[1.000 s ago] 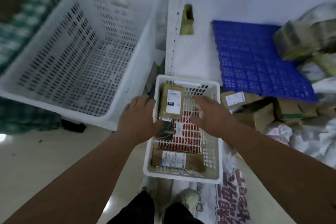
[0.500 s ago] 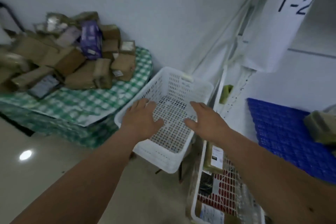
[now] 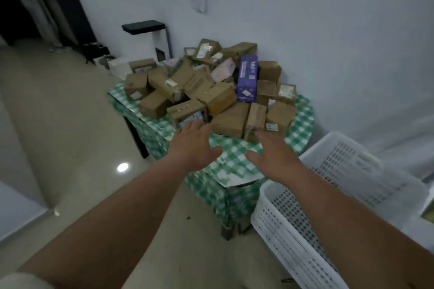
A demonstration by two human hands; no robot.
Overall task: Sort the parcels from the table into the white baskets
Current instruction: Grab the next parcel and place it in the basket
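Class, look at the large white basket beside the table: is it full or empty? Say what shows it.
Empty, as far as the view shows: the white basket shows only its bare perforated floor and walls, no parcels inside. Its far right corner runs out of frame.

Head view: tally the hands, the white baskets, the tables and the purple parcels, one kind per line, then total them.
Hands: 2, the left hand and the right hand, both empty
White baskets: 1 in plain view
Tables: 1
Purple parcels: 1
Total: 5
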